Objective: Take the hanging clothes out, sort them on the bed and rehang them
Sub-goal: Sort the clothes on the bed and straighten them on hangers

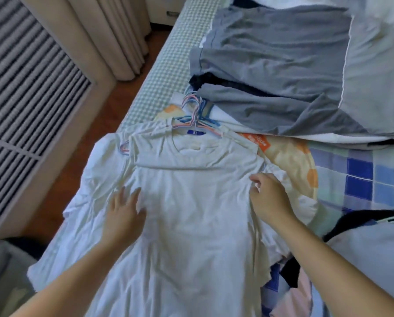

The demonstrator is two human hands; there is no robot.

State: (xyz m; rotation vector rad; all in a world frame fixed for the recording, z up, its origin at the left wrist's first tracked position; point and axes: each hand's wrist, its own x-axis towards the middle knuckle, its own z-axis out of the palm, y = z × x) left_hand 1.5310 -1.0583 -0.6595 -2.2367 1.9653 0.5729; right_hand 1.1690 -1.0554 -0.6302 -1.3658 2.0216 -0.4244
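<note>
A pile of white T-shirts (187, 202) lies flat on the bed, collars pointing away from me, still on thin pink and blue hangers (195, 117) bunched at the neck. My left hand (124, 211) rests flat on the top shirt's left chest, fingers spread. My right hand (268, 195) pinches the fabric at the shirt's right shoulder and sleeve seam. Beyond the hangers, several grey shirts (276, 72) lie stacked across the bed.
The bed has a blue checked cover (360, 172) and a green-white gingham edge (171, 62). A dark garment with white stripes (374, 220) lies at the right. Wooden floor (95, 124), beige curtains (113, 37) and a louvred panel (24, 88) lie to the left.
</note>
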